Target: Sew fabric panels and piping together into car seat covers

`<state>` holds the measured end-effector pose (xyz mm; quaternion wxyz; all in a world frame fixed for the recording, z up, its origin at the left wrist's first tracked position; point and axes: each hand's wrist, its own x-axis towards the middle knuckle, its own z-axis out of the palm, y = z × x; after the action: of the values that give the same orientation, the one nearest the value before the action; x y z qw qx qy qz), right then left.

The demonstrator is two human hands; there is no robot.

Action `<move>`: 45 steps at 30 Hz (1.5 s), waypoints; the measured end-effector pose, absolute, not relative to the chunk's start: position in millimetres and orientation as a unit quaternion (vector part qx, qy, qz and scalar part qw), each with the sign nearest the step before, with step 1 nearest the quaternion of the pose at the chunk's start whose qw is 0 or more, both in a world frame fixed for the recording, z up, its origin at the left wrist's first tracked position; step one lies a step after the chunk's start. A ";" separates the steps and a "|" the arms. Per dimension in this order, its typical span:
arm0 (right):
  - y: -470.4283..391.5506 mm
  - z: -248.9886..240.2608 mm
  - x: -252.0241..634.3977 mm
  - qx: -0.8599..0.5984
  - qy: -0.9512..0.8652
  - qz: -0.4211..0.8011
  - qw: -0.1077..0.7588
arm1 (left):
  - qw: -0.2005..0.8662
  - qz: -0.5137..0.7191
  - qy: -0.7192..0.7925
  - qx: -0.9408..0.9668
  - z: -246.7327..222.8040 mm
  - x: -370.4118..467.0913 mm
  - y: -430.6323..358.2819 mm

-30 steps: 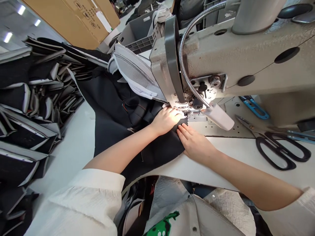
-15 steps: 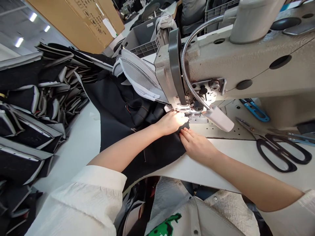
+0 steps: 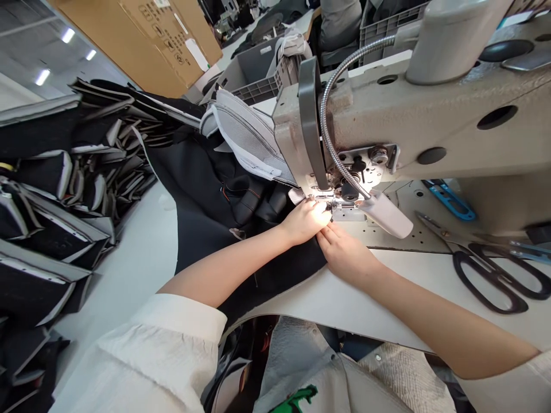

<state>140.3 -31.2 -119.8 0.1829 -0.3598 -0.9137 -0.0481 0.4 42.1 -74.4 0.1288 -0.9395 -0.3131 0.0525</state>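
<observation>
A large black fabric piece [image 3: 193,223] with orange stitching spreads over the table to the left of the sewing machine [image 3: 387,126]. Right by the lit needle area, my left hand [image 3: 305,221] has its fingers bent down on the fabric's edge. My right hand [image 3: 346,252] pinches the same edge just below, its fingertips touching the left hand's. Fingers and glare hide the exact spot under the presser foot. A grey mesh piece [image 3: 252,135] with pale edging lies behind, against the machine head.
Big black-handled scissors [image 3: 486,264] and blue thread snips [image 3: 450,198] lie on the right. Stacked black padded pieces [image 3: 55,183] crowd the left side. Behind stand a grey crate [image 3: 258,71] and a cardboard box [image 3: 142,40]. A white lamp head [image 3: 390,215] hangs beside the needle.
My hands have come closer together at the fabric's edge, covering the strip that showed between them. The view has shifted slightly.
</observation>
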 end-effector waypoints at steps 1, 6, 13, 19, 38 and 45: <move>-29.9 -119.6 140.1 -0.361 -0.913 -0.038 0.184 | 0.132 0.052 -0.310 -0.940 -76.3 1.6 43.0; -28.8 -119.5 143.0 -0.357 -0.916 0.004 0.184 | 0.148 0.061 -0.267 -0.950 -59.0 2.1 33.0; -32.6 -114.3 157.1 -0.348 -0.902 0.125 0.222 | 0.165 -0.015 -0.497 -0.852 18.5 -122.3 18.3; -24.0 -105.2 174.3 -0.330 -0.870 0.297 0.215 | 0.012 0.112 -0.652 -0.750 -13.6 -195.3 -31.9; -84.4 -85.3 118.0 -0.236 -0.913 0.213 0.257 | 0.088 -0.204 -0.583 -0.781 -9.8 -163.8 8.4; -94.5 -65.5 123.1 -0.220 -0.957 0.064 0.177 | 0.236 -0.232 -0.550 -0.767 -24.9 -143.5 91.5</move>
<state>123.1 -94.5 -65.5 0.1772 -0.2203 -0.9570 0.0645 -143.5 91.5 -24.9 0.2359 -0.7669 -0.5499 -0.2319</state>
